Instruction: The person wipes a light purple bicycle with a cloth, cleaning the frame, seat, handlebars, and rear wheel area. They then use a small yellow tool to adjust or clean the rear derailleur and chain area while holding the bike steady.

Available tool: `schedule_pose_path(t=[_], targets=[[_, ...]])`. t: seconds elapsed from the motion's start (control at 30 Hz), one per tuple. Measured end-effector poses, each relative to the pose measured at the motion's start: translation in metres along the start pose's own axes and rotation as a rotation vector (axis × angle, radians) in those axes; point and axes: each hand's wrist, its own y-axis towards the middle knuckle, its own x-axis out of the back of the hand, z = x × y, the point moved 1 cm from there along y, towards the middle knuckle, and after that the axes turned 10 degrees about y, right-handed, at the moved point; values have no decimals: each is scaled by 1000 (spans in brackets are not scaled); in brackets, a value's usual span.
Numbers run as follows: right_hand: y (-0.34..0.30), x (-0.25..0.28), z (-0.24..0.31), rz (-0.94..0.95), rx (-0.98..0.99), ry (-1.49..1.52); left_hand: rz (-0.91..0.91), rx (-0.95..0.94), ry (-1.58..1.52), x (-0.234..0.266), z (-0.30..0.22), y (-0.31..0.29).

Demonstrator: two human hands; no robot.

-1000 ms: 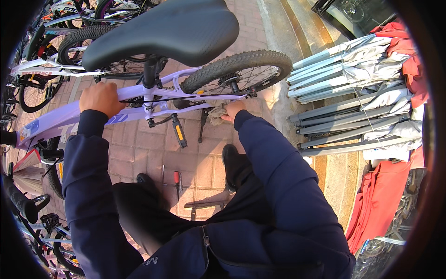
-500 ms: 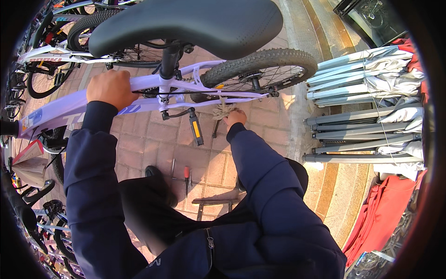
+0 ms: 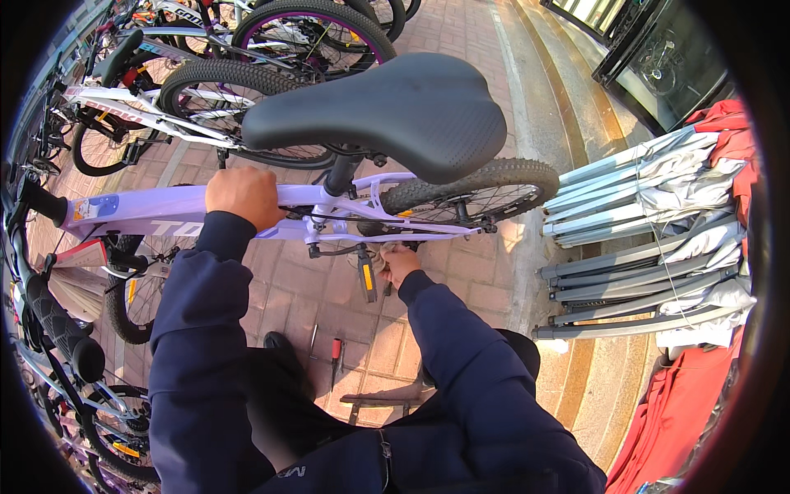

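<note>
A light purple bicycle (image 3: 177,210) stands across in front of me, its black saddle (image 3: 387,115) uppermost and its knobby rear tire (image 3: 514,177) to the right. My left hand (image 3: 243,198) is closed around the frame's top tube, ahead of the saddle. Low by the crank, my right hand (image 3: 401,265) pinches a crumpled beige rag (image 3: 376,252) beneath the rear of the frame. Just left of that hand hangs a black pedal (image 3: 367,276) with a yellow reflector. Part of the rag is hidden behind the pedal and my fingers.
On the brick paving lie a red-handled screwdriver (image 3: 336,354), a thin metal rod (image 3: 313,339) and a dark metal bar frame (image 3: 380,402). Parked bicycles (image 3: 313,41) crowd the far left. Bundled folded poles with white cloth (image 3: 634,272) and red fabric (image 3: 675,412) line the right.
My view has shifted, so the bicycle sits lower and farther right. My right hand with the rag has moved left, closer to the pedal. The left hand keeps its hold on the frame.
</note>
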Motion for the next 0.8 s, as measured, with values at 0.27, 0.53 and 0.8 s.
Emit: schedule_pose_path(t=[0.27,0.53,0.8], targets=[[-101,8,140,134,19,-1394,-1,-23,-9,-2,0,2],[-178,5,167,218,203,-609,-401,-107,-836,1,13,-44],[-161,-13,164,277,315,-383,-833,-410,-2296,59,44,-186]])
